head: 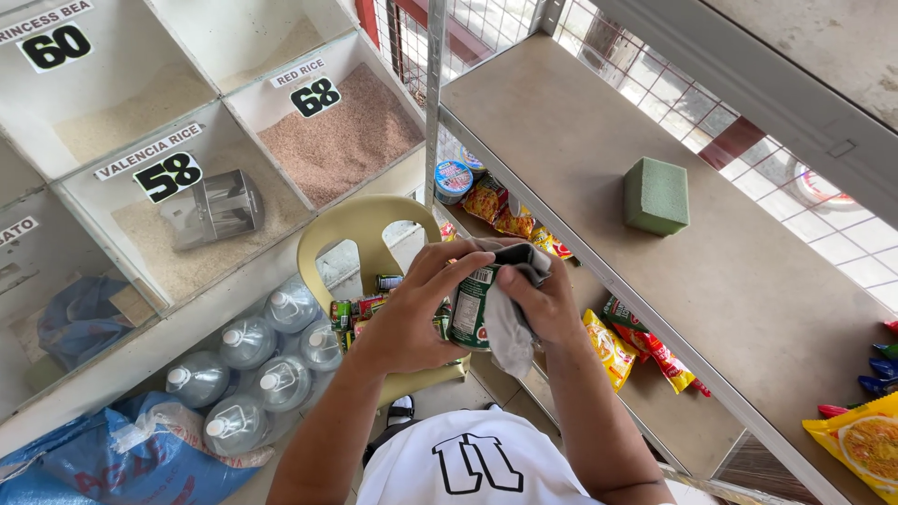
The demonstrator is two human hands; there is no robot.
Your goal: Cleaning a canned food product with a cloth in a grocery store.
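Where the view starts at far left, white grain bins (pixel 140 112) w/ printed price cards run along the wall; one bin has a clear plastic scoop (pixel 213 210) lying on pale rice, and the bin to its right holds reddish-brown rice (pixel 341 136). Below them, a blue sack (pixel 122 463) lies on the floor, touching a cluster of clear water bottles (pixel 262 369) w/ white caps. Just right of the bottles stands a pale yellow plastic chair (pixel 360 229), w/ several small cans (pixel 360 309) on its seat.

At centre, above the chair, the person's left hand (pixel 412 313) wraps round a green-labelled can (pixel 470 309), fingers curled over its top and side, gripping it firmly. The right hand (pixel 543 304) is closed on a grey cloth (pixel 510 323), pressing it against the can's right side; part of the cloth hangs down below the can. Both forearms rise from the bottom edge, over a white shirt (pixel 472 463) w/ black lettering.

Right of the hands, a metal shelf unit (pixel 599 187) runs diagonally. Its brown top board carries a green foam block (pixel 657 194), well apart from the hands. On the lower shelf lie snack packets (pixel 617 346) in yellow and red, plus a round tub (pixel 453 178) near the post. At far right, a yellow noodle pack (pixel 865 444) sits at the board's edge.
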